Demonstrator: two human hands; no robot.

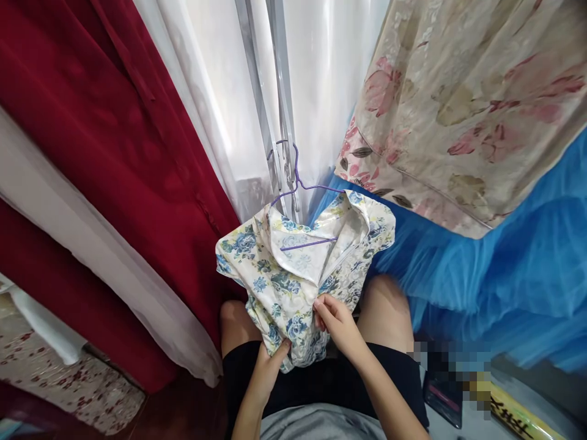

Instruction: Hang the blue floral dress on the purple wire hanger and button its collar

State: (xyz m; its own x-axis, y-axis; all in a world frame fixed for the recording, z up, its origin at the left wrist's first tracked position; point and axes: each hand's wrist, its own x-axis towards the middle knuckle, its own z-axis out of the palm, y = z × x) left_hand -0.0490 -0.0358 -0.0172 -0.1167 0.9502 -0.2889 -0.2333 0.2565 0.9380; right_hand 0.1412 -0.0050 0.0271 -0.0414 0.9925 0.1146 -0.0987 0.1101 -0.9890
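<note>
Floral garment [275, 293] already on purple hanger [297, 174], neck opening undone on far side; right hand [337, 321] pinches front seam, fingers closed; left hand [270, 365] grips near-left edge.

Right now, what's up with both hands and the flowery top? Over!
Left hand gripping floral top low; right hand pinching its front. Top on purple hanger. Nothing seen blocking hands.

Short-sleeved white cloth garment [261, 284] at left hand [271, 362] and right hand [334, 318]: patterned with blue and yellow flowers. Thin purple hooked hanger [297, 168] noted beyond them. Deep red draped fabric [123, 159] seen to their left; bright blue gathered netting [481, 281], right.
</note>
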